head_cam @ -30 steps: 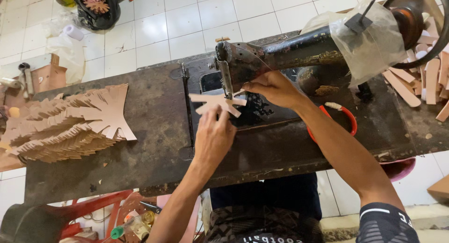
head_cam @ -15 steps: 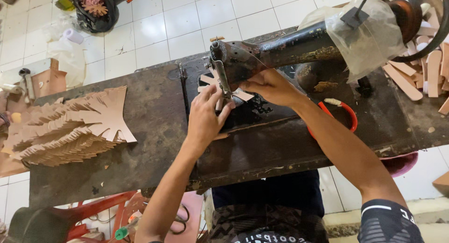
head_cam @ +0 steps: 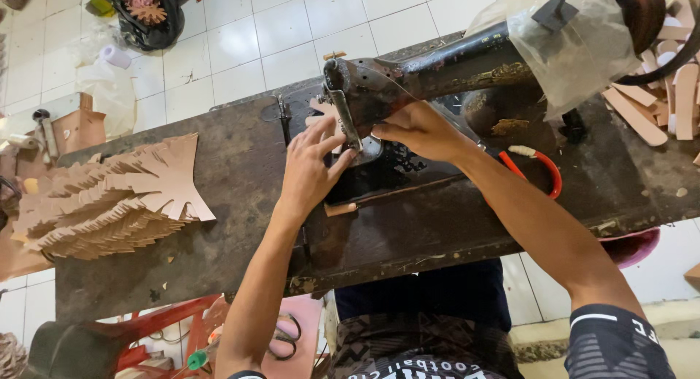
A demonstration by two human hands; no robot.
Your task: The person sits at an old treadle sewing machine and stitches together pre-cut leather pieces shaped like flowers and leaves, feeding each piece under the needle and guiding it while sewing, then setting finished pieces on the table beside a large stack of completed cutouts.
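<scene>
The left hand [head_cam: 310, 167] lay flat on the bed of the old black sewing machine [head_cam: 437, 76], fingers spread and pressing down on a tan cut piece [head_cam: 321, 115] whose pointed edge showed just beyond the fingertips, right beside the presser foot [head_cam: 350, 127]. The right hand [head_cam: 419, 131] came in from the other side, fingers loosely curled and resting against the machine head near the needle; whether it pinched the piece or only steadied it could not be told, as the machine arm hid the fingertips. The two hands stood close on either side of the foot, with only a narrow gap between them. The machine sat sunk in a dark, worn worktable [head_cam: 219, 233], whose near edge ran just in front of the person's lap. To the left, well apart from the hands, a fanned stack of tan pieces [head_cam: 109, 200] with jagged points overhung the table's left end, leaving a broad bare stretch of tabletop between stack and machine. Right of the machine lay a red-handled loop tool [head_cam: 543, 167], near the right forearm, and at the far right corner a heap of pale strips [head_cam: 660, 95] crowded the table edge. A clear plastic sheet [head_cam: 583, 44] covered the machine's wheel end.
</scene>
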